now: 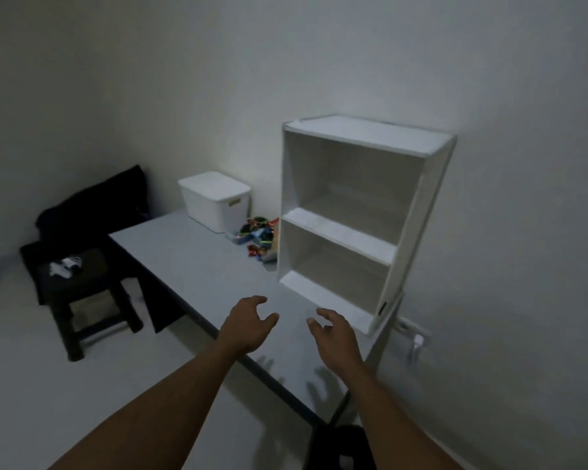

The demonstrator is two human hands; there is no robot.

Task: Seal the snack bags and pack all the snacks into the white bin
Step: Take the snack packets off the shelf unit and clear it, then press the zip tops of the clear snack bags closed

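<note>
left hand (246, 322), right hand (333, 329) empty above table (190, 252) | snacks (259, 237) between white bin (214, 200), shelf (357, 212)

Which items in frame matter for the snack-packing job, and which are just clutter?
For the job:
- white bin, lid on
- pile of snacks, beside the bin on the table
- left hand and right hand, both empty

Lying about:
- white shelf unit
- black stool with a small white item on it
- dark cloth
- wall plug
</note>
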